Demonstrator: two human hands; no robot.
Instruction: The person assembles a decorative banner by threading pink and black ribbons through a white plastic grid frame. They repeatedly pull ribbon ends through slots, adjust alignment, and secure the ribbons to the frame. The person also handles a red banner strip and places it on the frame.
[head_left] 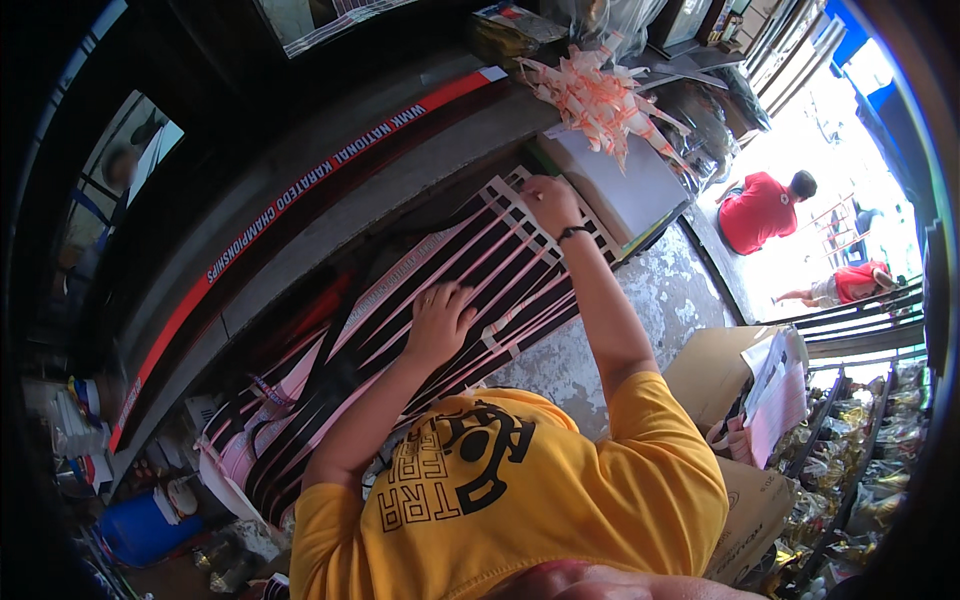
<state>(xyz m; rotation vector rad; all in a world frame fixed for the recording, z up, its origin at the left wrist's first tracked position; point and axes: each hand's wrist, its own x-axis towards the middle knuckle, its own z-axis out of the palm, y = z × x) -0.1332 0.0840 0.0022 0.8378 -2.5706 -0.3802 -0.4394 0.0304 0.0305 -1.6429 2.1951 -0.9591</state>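
A wide sheet of long black and pale pink strips (400, 335) with a white gridded end slants across the work surface in front of me. My left hand (440, 320) rests on the middle of these strips, its fingers apart and slightly bent, holding nothing I can see. Farther off, by the white grid at the sheet's far end, my right hand (553, 205) is closed with the fingers curled in. Whatever it may grip is hidden. A dark band circles that wrist.
Beyond the strips runs a long dark bar carrying a red printed strip (300, 190). Crumpled white-and-orange strips (600, 105) heap beside a white board (610, 180). Cardboard boxes (715, 375) stand at right, a blue container (148, 525) at lower left. Two people in red sit outside.
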